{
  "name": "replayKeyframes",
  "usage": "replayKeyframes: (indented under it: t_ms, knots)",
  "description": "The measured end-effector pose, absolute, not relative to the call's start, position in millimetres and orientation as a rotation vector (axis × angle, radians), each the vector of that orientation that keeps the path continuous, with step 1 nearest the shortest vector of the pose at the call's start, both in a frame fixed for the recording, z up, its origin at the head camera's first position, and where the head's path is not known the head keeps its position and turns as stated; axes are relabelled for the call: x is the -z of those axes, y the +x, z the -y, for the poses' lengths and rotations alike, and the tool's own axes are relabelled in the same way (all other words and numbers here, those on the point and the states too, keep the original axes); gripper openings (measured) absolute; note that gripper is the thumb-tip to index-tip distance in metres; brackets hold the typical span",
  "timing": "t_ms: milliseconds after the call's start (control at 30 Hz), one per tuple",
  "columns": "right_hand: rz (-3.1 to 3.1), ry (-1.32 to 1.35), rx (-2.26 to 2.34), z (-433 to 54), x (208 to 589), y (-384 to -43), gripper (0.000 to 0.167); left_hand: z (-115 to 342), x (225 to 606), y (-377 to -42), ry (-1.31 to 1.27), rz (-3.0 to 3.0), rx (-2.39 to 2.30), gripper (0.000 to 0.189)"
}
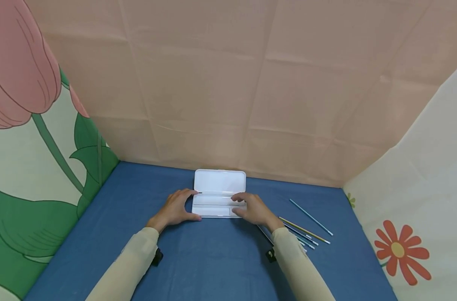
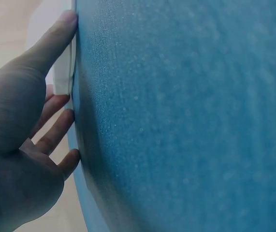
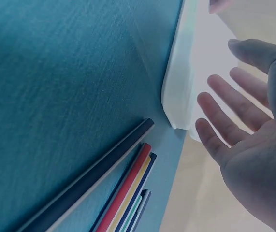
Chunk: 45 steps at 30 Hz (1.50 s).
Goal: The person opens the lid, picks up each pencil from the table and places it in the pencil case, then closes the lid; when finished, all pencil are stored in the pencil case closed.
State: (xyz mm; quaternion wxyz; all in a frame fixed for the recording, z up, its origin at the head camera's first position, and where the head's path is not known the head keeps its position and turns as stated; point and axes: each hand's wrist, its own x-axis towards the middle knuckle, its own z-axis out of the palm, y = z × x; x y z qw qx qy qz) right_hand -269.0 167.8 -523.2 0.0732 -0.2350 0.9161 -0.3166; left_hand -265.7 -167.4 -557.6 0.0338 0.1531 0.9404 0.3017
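I look into a draped tabletop booth [image 1: 288, 54], blue tablecloth [image 1: 213, 267], creased beige backdrop [image 1: 198, 92] far, tulip-printed panel [image 1: 21, 154] left, red-flowered panel [image 1: 432, 179] right

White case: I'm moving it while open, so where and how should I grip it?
Probably by both short ends of its lower tray, one hand coming from each side: the tray lies flat, long side toward the person, its ends clear of the lid. The open lid extends beyond the far edge and may swing, so avoid it.
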Motion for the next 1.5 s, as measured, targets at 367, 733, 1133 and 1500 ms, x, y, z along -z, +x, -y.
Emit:
replayKeyframes:
  t_ms: [367, 733, 1133, 1500]
  knots:
    - [-2.758, -0.735, 0.978, -183.4, 518.5, -240.7, 0.060, 167.5, 556.2, -263.7, 0.459, -2.878, -0.946, 0.097]
    - [-2.784, -0.735, 0.987, -207.6, 522.4, -206.0, 0.069, 169.4, 558.1, -264.7, 0.460, -2.891, -0.941, 0.099]
    - [-2.898, -0.587, 0.883, -242.3, 533.1, -164.6, 0.072, 169.3, 558.9, -263.4, 0.456, -2.882, -0.953, 0.099]
    - [-2.979, -0.553, 0.821, -270.6, 544.1, -139.6, 0.072, 168.9, 557.6, -262.8, 0.447, -2.885, -0.956, 0.099]
